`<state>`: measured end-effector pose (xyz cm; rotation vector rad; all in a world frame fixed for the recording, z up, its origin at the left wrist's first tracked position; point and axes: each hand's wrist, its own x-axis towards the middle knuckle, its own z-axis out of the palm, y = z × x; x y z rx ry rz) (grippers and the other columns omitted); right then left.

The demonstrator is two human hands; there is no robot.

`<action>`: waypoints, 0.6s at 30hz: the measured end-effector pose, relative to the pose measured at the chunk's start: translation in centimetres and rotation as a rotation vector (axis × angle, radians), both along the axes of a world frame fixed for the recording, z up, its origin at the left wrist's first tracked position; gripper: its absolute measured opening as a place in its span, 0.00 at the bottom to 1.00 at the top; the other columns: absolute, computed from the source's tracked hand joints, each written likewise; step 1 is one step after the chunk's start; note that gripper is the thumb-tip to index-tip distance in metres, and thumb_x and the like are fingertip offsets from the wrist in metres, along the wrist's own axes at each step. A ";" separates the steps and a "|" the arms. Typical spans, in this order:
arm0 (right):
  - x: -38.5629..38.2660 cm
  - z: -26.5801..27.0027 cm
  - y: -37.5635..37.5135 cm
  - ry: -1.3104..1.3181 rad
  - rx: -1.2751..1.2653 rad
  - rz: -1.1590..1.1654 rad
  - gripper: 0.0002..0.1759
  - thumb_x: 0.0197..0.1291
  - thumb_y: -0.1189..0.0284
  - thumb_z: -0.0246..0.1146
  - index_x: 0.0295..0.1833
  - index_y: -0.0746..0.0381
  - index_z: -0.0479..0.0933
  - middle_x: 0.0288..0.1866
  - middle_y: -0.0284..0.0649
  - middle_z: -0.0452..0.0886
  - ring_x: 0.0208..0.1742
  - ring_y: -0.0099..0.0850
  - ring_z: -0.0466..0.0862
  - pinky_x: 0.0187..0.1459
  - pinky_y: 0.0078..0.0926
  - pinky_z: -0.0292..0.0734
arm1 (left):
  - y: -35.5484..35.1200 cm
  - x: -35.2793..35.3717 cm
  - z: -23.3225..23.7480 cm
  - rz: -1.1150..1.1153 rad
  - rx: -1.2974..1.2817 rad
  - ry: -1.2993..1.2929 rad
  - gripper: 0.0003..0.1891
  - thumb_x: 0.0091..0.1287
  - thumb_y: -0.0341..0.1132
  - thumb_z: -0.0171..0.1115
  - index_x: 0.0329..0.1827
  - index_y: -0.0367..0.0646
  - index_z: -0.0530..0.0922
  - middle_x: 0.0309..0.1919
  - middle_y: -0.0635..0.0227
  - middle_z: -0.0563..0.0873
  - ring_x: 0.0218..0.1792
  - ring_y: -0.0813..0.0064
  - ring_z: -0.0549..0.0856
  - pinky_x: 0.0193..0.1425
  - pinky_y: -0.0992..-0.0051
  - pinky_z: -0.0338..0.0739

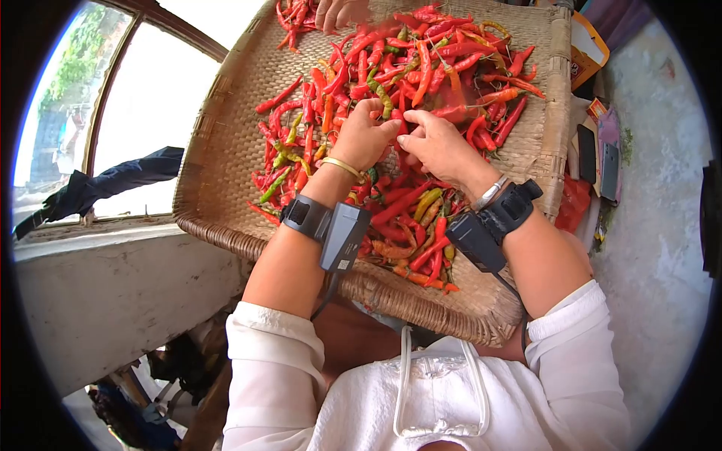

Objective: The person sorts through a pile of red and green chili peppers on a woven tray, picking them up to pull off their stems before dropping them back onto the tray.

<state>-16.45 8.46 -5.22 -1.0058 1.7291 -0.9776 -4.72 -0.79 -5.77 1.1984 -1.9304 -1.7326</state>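
My left hand (363,137) is over the middle of a heap of chili peppers (398,207), its fingers bent and closed around what looks like a red chili pepper (398,115). Close beside it, my right hand (445,149) has thumb and forefinger drawn together, pointing at the left fingertips. Whatever lies between the right fingertips is too small to make out. Mostly red peppers, with some orange, yellow and green ones, surround both hands. A large woven basket tray (218,143) holds them all. Black devices are strapped on both wrists.
Another person's hand (340,13) rests at the tray's far edge, near a small pile of red peppers (299,19). On the left are a window and a folded dark umbrella (124,174) on the sill (113,244). Phones (609,169) and boxes (588,52) are at the right.
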 end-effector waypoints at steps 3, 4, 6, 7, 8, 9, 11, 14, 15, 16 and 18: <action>-0.4 2.5 0.4 -0.233 0.073 0.014 0.18 0.52 0.70 0.61 0.47 0.69 0.74 0.30 0.39 0.78 0.27 0.23 0.78 0.29 0.20 0.74 | 0.9 0.0 1.2 0.031 -0.004 -0.075 0.26 0.63 0.37 0.60 0.58 0.32 0.62 0.24 0.70 0.76 0.18 0.84 0.74 0.19 0.83 0.68; -0.6 2.6 0.4 -0.226 0.069 0.015 0.18 0.52 0.70 0.61 0.47 0.69 0.74 0.30 0.39 0.78 0.27 0.23 0.78 0.29 0.20 0.74 | 1.0 0.0 1.6 0.032 -0.008 -0.068 0.26 0.63 0.37 0.60 0.58 0.32 0.62 0.24 0.70 0.76 0.18 0.84 0.74 0.19 0.83 0.68; -0.8 2.6 0.4 -0.219 0.008 0.035 0.12 0.52 0.72 0.60 0.40 0.67 0.75 0.24 0.34 0.76 0.21 0.18 0.75 0.23 0.17 0.71 | 1.2 0.3 2.6 -0.026 0.036 0.008 0.21 0.63 0.37 0.59 0.53 0.33 0.65 0.25 0.70 0.76 0.17 0.85 0.73 0.18 0.85 0.67; -0.7 2.6 0.4 -0.247 -0.016 -0.003 0.09 0.51 0.72 0.60 0.35 0.67 0.74 0.22 0.33 0.76 0.19 0.19 0.74 0.22 0.19 0.70 | 1.6 0.3 3.5 -0.005 0.096 0.045 0.15 0.65 0.38 0.57 0.47 0.37 0.70 0.24 0.71 0.77 0.16 0.86 0.72 0.18 0.86 0.66; -0.9 2.9 0.4 -0.244 -0.020 -0.002 0.09 0.51 0.72 0.60 0.35 0.67 0.74 0.22 0.33 0.76 0.19 0.19 0.74 0.22 0.19 0.70 | 1.6 0.4 3.6 -0.005 0.092 0.048 0.15 0.65 0.38 0.57 0.47 0.37 0.70 0.24 0.71 0.77 0.16 0.86 0.72 0.18 0.86 0.66; -1.1 3.6 0.6 -0.235 -0.017 0.021 0.08 0.51 0.72 0.60 0.34 0.67 0.74 0.22 0.33 0.76 0.19 0.19 0.74 0.22 0.19 0.70 | 1.6 0.6 3.8 -0.001 0.107 0.104 0.12 0.66 0.38 0.55 0.43 0.38 0.71 0.22 0.72 0.77 0.16 0.87 0.72 0.17 0.86 0.65; -1.4 4.5 0.8 -0.222 -0.016 0.045 0.08 0.51 0.72 0.60 0.32 0.67 0.74 0.21 0.33 0.76 0.20 0.19 0.74 0.22 0.19 0.70 | 1.6 0.9 3.9 0.024 0.130 0.234 0.09 0.68 0.37 0.52 0.34 0.41 0.74 0.19 0.74 0.78 0.15 0.88 0.70 0.17 0.87 0.64; -2.1 5.7 1.2 -0.185 -0.029 0.043 0.08 0.50 0.72 0.60 0.29 0.67 0.75 0.22 0.35 0.77 0.20 0.20 0.75 0.24 0.21 0.70 | 1.0 1.3 4.0 0.067 0.070 0.262 0.09 0.68 0.37 0.53 0.35 0.41 0.75 0.19 0.74 0.78 0.15 0.89 0.70 0.17 0.87 0.64; -2.5 6.2 1.4 -0.067 -0.100 0.026 0.08 0.50 0.72 0.60 0.29 0.67 0.75 0.22 0.36 0.77 0.21 0.21 0.75 0.25 0.22 0.70 | 0.8 1.4 4.2 0.094 0.049 0.283 0.09 0.67 0.37 0.54 0.36 0.40 0.76 0.18 0.75 0.78 0.15 0.90 0.70 0.18 0.88 0.64; -2.8 6.7 1.7 0.051 -0.170 0.010 0.09 0.49 0.72 0.60 0.28 0.68 0.74 0.22 0.38 0.77 0.21 0.22 0.76 0.26 0.23 0.71 | 0.5 1.5 4.4 0.096 0.046 0.288 0.09 0.67 0.37 0.54 0.36 0.40 0.76 0.18 0.75 0.78 0.15 0.90 0.70 0.18 0.88 0.64; -3.3 7.7 2.5 0.235 -0.233 -0.016 0.08 0.49 0.72 0.61 0.29 0.68 0.74 0.22 0.41 0.78 0.22 0.25 0.77 0.27 0.24 0.71 | -0.4 1.6 5.2 0.143 -0.102 0.331 0.09 0.68 0.36 0.53 0.39 0.38 0.76 0.22 0.73 0.79 0.16 0.88 0.72 0.19 0.88 0.66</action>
